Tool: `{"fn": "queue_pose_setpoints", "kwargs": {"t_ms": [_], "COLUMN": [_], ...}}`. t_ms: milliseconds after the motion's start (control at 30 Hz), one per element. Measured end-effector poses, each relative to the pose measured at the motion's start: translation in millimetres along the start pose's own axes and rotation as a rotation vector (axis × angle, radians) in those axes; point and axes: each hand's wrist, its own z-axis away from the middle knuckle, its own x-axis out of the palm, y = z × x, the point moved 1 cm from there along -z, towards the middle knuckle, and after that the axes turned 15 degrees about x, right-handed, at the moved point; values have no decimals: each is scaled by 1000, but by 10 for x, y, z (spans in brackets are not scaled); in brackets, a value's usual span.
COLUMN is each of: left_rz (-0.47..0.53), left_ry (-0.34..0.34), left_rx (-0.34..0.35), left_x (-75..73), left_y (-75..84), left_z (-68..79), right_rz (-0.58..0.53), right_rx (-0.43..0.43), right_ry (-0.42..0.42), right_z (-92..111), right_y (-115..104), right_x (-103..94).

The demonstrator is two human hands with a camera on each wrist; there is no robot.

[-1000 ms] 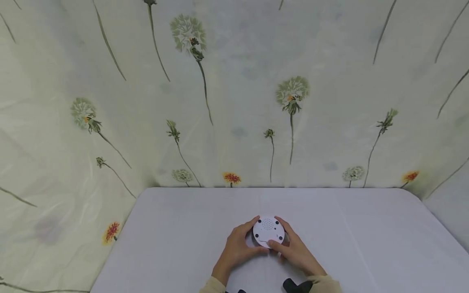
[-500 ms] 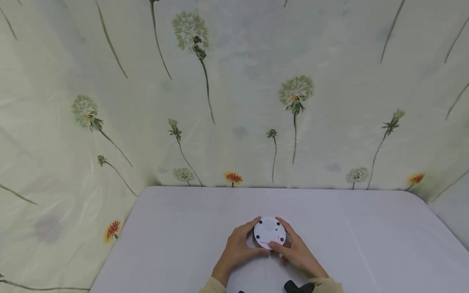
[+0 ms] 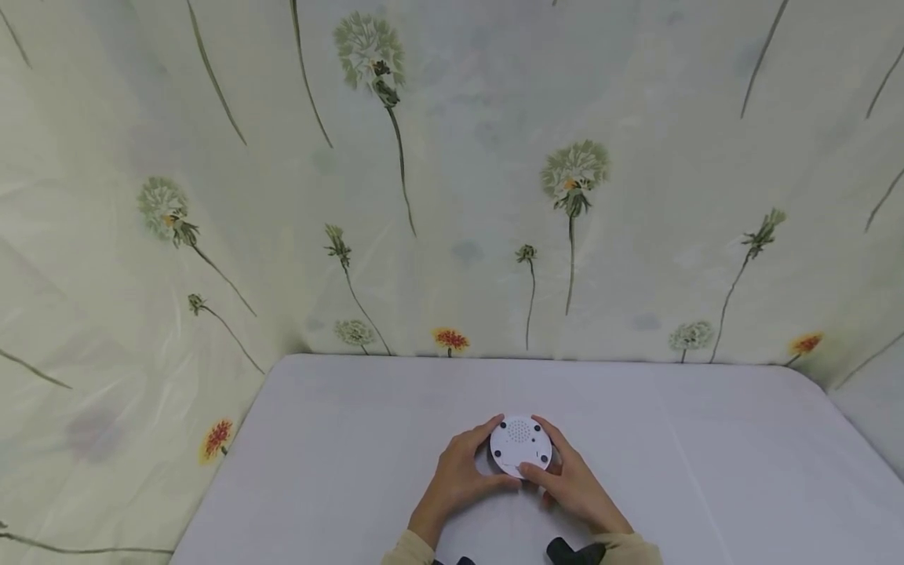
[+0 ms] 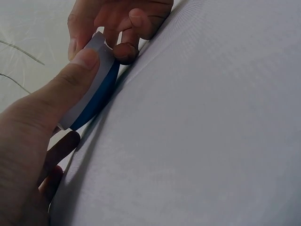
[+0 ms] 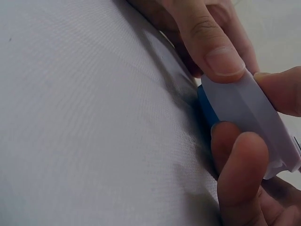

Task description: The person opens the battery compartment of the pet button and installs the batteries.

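A round white device with a patch of small speaker holes and several dark round feet faces up between both hands. My left hand grips its left edge, thumb at the near rim and fingers reaching to the far rim. From the right, my right hand holds it, its thumb pressing the face near a thin seam at the lower edge. Side-on in the left wrist view, a blue band runs beneath the white body. The right wrist view shows the white side wall close over the cloth, a left thumb on it.
A white cloth-covered table lies under the hands. Behind and beside it hangs a pale curtain printed with dandelions. Black wrist gear sits by the right sleeve.
The head view has shifted slightly. Both hands keep the same hold on the white device, with the right thumb still at its lower edge.
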Motion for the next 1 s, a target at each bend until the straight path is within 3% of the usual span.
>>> {"fn": "queue_pose_setpoints", "kwargs": {"t_ms": [400,567,833,1000], "left_rz": [12,30,64,88], "left_ry": [-4,-2,-1,-11], "left_rx": [-6,-8,-9,-15], "left_x": [-13,-11,-11,-22], "left_y": [13,-2,-25,-10], "left_z": [-33,-33,-27,6], "right_rz": [-20,32,16,-38], "right_rx": [8,-14,-192,-228], "right_ry": [7,-5,-266,-321], "right_z": [1,-24,-33,-43], "right_y": [-27,20,148,211], "right_x": [-11,-27,-180,-196]}}
